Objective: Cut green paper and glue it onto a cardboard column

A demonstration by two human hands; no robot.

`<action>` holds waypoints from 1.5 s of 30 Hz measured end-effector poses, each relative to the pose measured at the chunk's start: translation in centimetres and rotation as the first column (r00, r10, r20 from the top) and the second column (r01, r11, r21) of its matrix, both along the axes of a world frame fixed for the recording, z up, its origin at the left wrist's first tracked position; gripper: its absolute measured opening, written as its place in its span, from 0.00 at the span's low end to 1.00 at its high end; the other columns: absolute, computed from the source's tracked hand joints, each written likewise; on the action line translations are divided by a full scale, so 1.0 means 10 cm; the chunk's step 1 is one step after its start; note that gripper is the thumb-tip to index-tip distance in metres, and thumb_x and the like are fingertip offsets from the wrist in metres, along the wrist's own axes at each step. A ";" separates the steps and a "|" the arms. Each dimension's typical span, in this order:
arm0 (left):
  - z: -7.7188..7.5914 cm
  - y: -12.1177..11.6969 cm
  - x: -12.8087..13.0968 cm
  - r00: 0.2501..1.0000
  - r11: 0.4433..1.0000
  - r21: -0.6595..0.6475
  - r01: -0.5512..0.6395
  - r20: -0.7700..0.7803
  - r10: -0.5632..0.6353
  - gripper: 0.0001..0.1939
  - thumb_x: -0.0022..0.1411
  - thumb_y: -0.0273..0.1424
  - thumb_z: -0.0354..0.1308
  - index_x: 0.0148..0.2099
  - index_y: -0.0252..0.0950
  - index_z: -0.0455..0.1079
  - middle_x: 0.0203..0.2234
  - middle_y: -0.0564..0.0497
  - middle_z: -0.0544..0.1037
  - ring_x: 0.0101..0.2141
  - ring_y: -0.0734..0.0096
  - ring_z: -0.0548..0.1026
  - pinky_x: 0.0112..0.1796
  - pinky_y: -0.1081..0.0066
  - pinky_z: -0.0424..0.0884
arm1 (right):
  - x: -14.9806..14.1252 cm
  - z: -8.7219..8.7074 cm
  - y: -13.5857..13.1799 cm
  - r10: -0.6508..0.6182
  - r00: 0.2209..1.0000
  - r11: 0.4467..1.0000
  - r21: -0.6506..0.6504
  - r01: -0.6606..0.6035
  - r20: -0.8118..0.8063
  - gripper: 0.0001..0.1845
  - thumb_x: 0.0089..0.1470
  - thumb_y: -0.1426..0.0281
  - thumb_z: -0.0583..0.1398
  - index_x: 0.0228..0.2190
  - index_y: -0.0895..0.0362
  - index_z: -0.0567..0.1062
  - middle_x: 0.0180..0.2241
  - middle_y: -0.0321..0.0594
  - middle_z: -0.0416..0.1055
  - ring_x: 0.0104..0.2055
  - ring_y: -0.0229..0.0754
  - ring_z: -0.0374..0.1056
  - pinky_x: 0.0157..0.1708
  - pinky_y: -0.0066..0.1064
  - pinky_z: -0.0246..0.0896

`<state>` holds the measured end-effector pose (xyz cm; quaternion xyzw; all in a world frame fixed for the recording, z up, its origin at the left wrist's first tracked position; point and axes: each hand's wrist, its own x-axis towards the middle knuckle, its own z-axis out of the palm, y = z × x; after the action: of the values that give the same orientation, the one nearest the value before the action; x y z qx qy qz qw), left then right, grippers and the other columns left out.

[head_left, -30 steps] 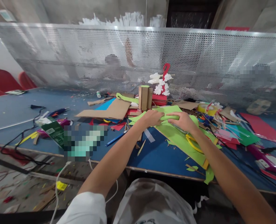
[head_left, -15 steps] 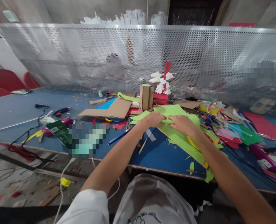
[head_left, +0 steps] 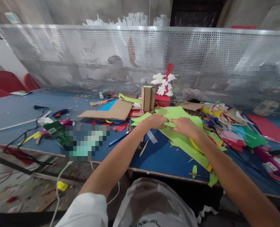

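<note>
My left hand (head_left: 157, 121) and my right hand (head_left: 185, 125) are side by side, their fingers closed on the near edge of a lime-green paper sheet (head_left: 172, 112). That edge looks folded or rolled over between them; the fingertips are partly hidden. Beneath my right hand lies a longer green-covered piece (head_left: 186, 145), slanting toward the table's front edge. Yellow-handled scissors (head_left: 194, 145) rest on it, mostly covered by my right forearm. Just beyond the hands stands an upright cardboard block (head_left: 148, 98) with a green top.
Cardboard (head_left: 121, 110) and a blue pen (head_left: 118, 138) lie left. A pixelated phone-like object (head_left: 88, 143) sits at the front edge. Yellow tape (head_left: 212, 109), coloured sheets (head_left: 253, 137) and a purple tool (head_left: 271, 162) are right. A perforated metal screen (head_left: 83, 63) closes the back.
My right hand has moved slightly left and closed down on the green sheet's edge, which was a visible roll earlier. A small green scrap near the front edge has turned. The last half second shows little motion.
</note>
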<state>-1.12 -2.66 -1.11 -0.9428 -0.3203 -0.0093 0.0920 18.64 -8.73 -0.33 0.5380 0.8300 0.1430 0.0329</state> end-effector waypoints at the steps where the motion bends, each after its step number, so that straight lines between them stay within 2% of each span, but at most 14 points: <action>1: 0.00 0.00 0.00 1.000 1.000 0.006 0.001 -0.007 -0.001 0.17 0.69 0.33 0.57 0.57 0.36 0.78 0.44 0.37 0.84 0.46 0.50 0.83 0.43 0.63 0.75 | 0.01 -0.01 0.01 0.005 1.000 1.000 0.000 -0.005 -0.001 0.20 0.69 0.54 0.58 0.50 0.55 0.80 0.42 0.53 0.83 0.43 0.57 0.79 0.35 0.35 0.58; 7: 0.04 0.01 -0.01 1.000 1.000 0.022 0.004 0.010 -0.004 0.23 0.67 0.32 0.59 0.63 0.38 0.73 0.45 0.39 0.84 0.46 0.52 0.83 0.42 0.65 0.74 | 0.09 0.00 0.07 -0.010 1.000 1.000 -0.006 0.010 -0.006 0.20 0.68 0.55 0.59 0.47 0.55 0.83 0.42 0.56 0.83 0.44 0.58 0.79 0.38 0.37 0.62; 16: 0.08 0.02 -0.10 0.998 0.998 0.045 -0.048 -0.045 0.050 0.22 0.71 0.27 0.51 0.65 0.40 0.70 0.49 0.39 0.83 0.48 0.53 0.82 0.44 0.64 0.74 | 0.17 0.09 0.07 -0.069 0.998 0.993 -0.099 0.069 0.006 0.29 0.70 0.49 0.53 0.45 0.58 0.83 0.44 0.58 0.82 0.48 0.58 0.78 0.42 0.38 0.65; 19: 0.10 -0.02 -0.09 0.996 0.996 0.036 -0.085 -0.037 0.086 0.23 0.71 0.24 0.50 0.64 0.40 0.70 0.47 0.40 0.83 0.48 0.54 0.83 0.45 0.63 0.75 | 0.16 0.08 0.06 -0.066 0.998 0.994 -0.092 0.066 -0.005 0.29 0.71 0.49 0.52 0.48 0.59 0.81 0.46 0.59 0.81 0.49 0.60 0.78 0.43 0.40 0.65; 24: 0.14 -0.05 -0.10 0.992 0.992 -0.011 -0.124 -0.041 0.123 0.24 0.71 0.21 0.50 0.65 0.38 0.70 0.46 0.37 0.84 0.48 0.50 0.83 0.44 0.60 0.76 | 0.13 0.01 0.09 -0.058 0.997 0.998 -0.029 0.056 -0.043 0.28 0.71 0.52 0.53 0.59 0.58 0.74 0.47 0.57 0.81 0.49 0.60 0.78 0.41 0.39 0.64; 28: 0.16 -0.05 -0.10 0.993 0.992 -0.046 -0.121 -0.018 0.120 0.21 0.72 0.24 0.51 0.63 0.38 0.72 0.46 0.36 0.83 0.48 0.50 0.83 0.45 0.61 0.76 | 0.11 -0.02 0.11 0.025 0.992 1.000 0.017 -0.023 -0.120 0.22 0.72 0.57 0.52 0.56 0.55 0.74 0.51 0.51 0.81 0.50 0.56 0.77 0.41 0.36 0.62; 31: 0.18 -0.07 -0.10 0.991 0.990 -0.050 -0.132 -0.039 0.130 0.21 0.73 0.26 0.49 0.63 0.38 0.71 0.46 0.36 0.83 0.48 0.49 0.82 0.44 0.60 0.75 | 0.11 -0.01 0.11 0.068 0.989 0.998 0.013 -0.067 -0.133 0.16 0.72 0.65 0.53 0.52 0.56 0.76 0.51 0.50 0.80 0.51 0.53 0.76 0.42 0.34 0.60; 33: 0.19 -0.09 -0.10 0.989 0.989 -0.044 -0.142 -0.036 0.141 0.21 0.74 0.28 0.47 0.64 0.38 0.70 0.45 0.36 0.83 0.48 0.49 0.82 0.45 0.60 0.75 | 0.12 0.00 0.11 0.069 0.990 0.998 0.002 -0.069 -0.126 0.15 0.71 0.69 0.53 0.52 0.56 0.77 0.50 0.50 0.81 0.50 0.52 0.76 0.41 0.34 0.59; 36: 0.19 -0.10 -0.10 0.992 0.991 -0.031 -0.128 -0.008 0.128 0.21 0.78 0.34 0.43 0.64 0.38 0.70 0.46 0.37 0.83 0.48 0.49 0.82 0.45 0.59 0.75 | 0.13 0.01 0.12 0.042 0.992 0.999 -0.007 -0.043 -0.118 0.16 0.71 0.70 0.52 0.49 0.56 0.78 0.46 0.50 0.82 0.46 0.51 0.77 0.38 0.33 0.56; 39: 0.17 -0.08 -0.09 0.997 0.998 0.005 -0.061 0.055 0.061 0.20 0.79 0.37 0.42 0.61 0.39 0.71 0.51 0.40 0.81 0.49 0.53 0.81 0.44 0.63 0.75 | 0.15 0.02 0.12 0.007 0.994 1.000 -0.013 -0.008 -0.108 0.16 0.70 0.71 0.52 0.48 0.56 0.79 0.44 0.50 0.82 0.45 0.51 0.77 0.36 0.33 0.55; 42: 0.16 -0.06 -0.08 0.994 0.998 0.056 -0.030 0.110 0.024 0.18 0.79 0.37 0.44 0.57 0.40 0.73 0.53 0.42 0.81 0.52 0.57 0.80 0.43 0.67 0.74 | 0.17 0.02 0.12 -0.015 0.993 1.000 -0.011 0.014 -0.119 0.17 0.71 0.70 0.51 0.49 0.55 0.79 0.45 0.51 0.83 0.45 0.52 0.77 0.36 0.34 0.55; 45: 0.17 -0.06 -0.06 0.992 0.996 0.075 -0.046 0.123 0.036 0.17 0.78 0.35 0.45 0.56 0.40 0.74 0.51 0.42 0.82 0.51 0.56 0.80 0.43 0.67 0.74 | 0.18 0.02 0.13 -0.021 0.993 1.000 0.004 0.022 -0.120 0.17 0.71 0.69 0.51 0.49 0.56 0.78 0.44 0.51 0.82 0.44 0.52 0.78 0.35 0.34 0.53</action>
<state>-1.72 -3.23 0.58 -0.9294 -0.3441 -0.0771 0.1093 20.42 -7.46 -0.18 0.5547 0.8242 0.1124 -0.0170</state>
